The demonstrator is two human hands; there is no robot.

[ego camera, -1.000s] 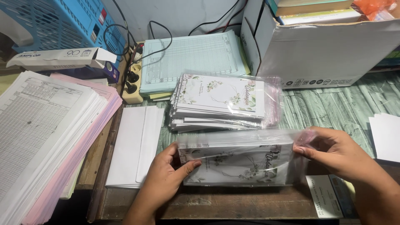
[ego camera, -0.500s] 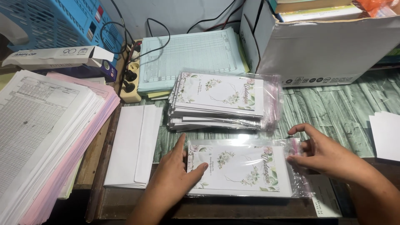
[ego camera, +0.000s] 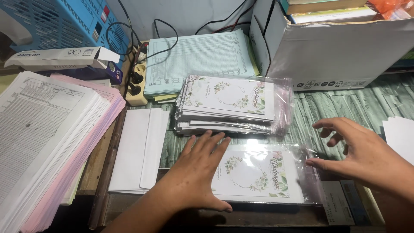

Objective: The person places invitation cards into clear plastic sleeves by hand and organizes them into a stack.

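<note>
We press the left hand (ego camera: 196, 179) flat on the clear-sleeved floral card (ego camera: 258, 172) at the surface's near edge, right hand (ego camera: 366, 157) released, smoothing evenly.

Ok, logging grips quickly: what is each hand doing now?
Left hand: open, flat on the bagged card.
Right hand: open, holding nothing, fingertips at the bag's edge.

Floral card (ego camera: 258, 172) in clear sleeve lies flat, seemingly unsealed.

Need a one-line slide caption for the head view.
Left hand presses a floral card in a clear sleeve; right hand hovers open beside it, stack of sleeved cards behind.
</note>
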